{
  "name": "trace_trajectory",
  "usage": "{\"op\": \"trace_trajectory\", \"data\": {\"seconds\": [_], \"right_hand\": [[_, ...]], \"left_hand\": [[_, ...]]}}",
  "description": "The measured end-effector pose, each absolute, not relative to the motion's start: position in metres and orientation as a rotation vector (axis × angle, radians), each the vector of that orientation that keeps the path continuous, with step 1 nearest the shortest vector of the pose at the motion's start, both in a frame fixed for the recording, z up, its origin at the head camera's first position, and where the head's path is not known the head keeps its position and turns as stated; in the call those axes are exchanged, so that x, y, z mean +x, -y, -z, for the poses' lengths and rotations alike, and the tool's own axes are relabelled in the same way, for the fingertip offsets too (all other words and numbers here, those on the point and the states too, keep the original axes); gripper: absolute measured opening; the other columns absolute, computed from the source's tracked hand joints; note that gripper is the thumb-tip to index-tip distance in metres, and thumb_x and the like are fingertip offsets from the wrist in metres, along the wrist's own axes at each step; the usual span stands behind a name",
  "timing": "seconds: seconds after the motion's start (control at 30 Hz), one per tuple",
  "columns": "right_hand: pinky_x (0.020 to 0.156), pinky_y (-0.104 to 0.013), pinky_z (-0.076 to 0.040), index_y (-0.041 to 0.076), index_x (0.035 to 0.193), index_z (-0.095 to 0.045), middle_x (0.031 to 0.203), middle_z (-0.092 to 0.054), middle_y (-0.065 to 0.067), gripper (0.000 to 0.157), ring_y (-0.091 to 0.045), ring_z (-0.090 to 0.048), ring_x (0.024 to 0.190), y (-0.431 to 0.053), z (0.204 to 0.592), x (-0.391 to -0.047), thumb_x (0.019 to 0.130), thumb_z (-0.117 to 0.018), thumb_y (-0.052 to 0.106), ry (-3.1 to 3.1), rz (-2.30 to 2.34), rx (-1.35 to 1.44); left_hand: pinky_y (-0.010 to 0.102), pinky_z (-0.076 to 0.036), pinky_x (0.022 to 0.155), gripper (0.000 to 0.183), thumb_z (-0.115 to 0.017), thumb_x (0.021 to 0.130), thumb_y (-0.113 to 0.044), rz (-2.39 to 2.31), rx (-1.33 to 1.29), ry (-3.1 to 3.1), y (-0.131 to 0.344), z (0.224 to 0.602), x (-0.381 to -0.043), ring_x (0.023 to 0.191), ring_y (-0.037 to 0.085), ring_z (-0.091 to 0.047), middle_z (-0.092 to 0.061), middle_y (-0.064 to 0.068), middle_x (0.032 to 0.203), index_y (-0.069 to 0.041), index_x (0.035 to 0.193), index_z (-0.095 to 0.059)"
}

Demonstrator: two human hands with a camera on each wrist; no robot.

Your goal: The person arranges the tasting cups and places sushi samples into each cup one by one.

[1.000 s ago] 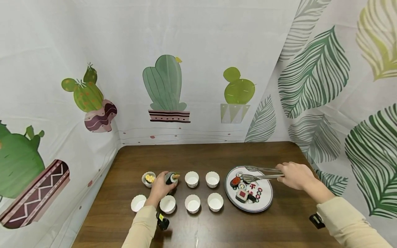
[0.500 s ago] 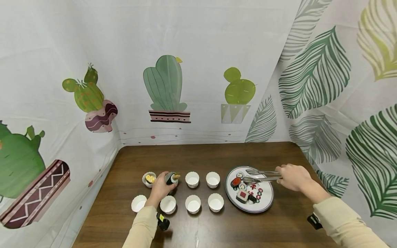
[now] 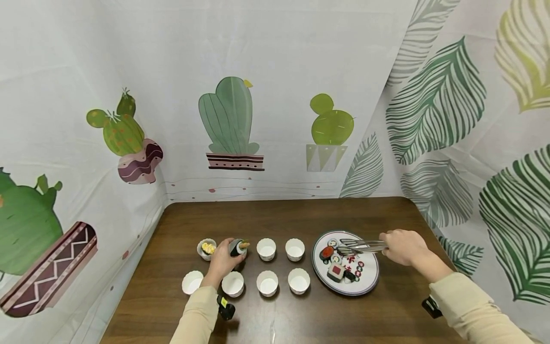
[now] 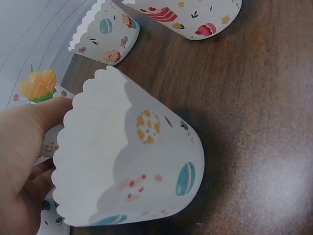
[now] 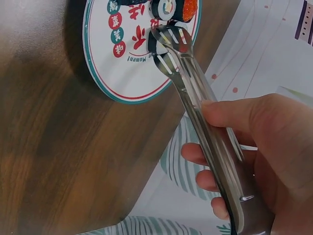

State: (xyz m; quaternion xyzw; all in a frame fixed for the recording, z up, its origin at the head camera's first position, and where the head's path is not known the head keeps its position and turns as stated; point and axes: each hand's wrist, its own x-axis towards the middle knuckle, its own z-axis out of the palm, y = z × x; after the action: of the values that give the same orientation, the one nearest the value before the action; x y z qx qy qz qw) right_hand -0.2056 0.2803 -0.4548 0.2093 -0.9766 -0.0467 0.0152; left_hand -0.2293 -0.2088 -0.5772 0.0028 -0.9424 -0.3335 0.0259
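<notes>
My left hand (image 3: 223,262) is at the back row of white paper cups, its thumb and fingers round a cup (image 4: 51,142) that holds a sushi roll (image 3: 238,246) with an orange and green filling. Most of that cup is hidden behind the hand and a nearer cup (image 4: 132,156). My right hand (image 3: 405,246) grips metal tongs (image 5: 208,132), thumb on one arm and fingers under the other. The tongs' slotted ends lie close together over the back of a round plate (image 3: 365,282), overlapping a small sushi roll (image 5: 152,45) in the right wrist view.
On the plate's left part are several sushi pieces, among them one with red roe (image 3: 328,252) and a square one (image 3: 335,272). Left of the hand, a cup holds yellow-topped sushi (image 3: 208,248). Other cups (image 3: 267,283) stand in two rows on the brown table (image 3: 343,320).
My right hand has moved slightly left and towards me. The two arms of the tongs have come closer together. The left hand stays in place.
</notes>
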Motion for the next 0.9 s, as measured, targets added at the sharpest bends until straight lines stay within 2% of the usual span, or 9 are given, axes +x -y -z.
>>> {"op": "trace_trajectory", "data": {"seconds": [0.4,0.9], "right_hand": [[0.047,-0.044,-0.042,0.015,0.075,-0.058,0.07,-0.06,0.001,0.009,-0.024,-0.06,0.063,-0.2784,0.4521,-0.2047,0.071,-0.066,0.017,3.035,0.138,0.654],[0.047,-0.043,-0.041,0.017,0.077,-0.058,0.071,-0.06,0.002,0.011,-0.024,-0.06,0.063,-0.2865,0.4513,-0.2038,0.072,-0.067,0.019,3.053,0.135,0.658]], "left_hand": [[0.048,-0.044,0.088,0.065,-0.078,0.071,-0.023,1.018,0.003,2.886,0.2085,0.5779,-0.2295,0.107,0.036,-0.055,-0.057,0.022,0.117,0.003,0.123,-0.049],[0.05,-0.042,0.092,0.075,-0.078,0.071,-0.022,1.034,0.0,2.915,0.2099,0.5784,-0.229,0.117,0.038,-0.049,-0.049,0.023,0.129,0.002,0.132,-0.043]]}}
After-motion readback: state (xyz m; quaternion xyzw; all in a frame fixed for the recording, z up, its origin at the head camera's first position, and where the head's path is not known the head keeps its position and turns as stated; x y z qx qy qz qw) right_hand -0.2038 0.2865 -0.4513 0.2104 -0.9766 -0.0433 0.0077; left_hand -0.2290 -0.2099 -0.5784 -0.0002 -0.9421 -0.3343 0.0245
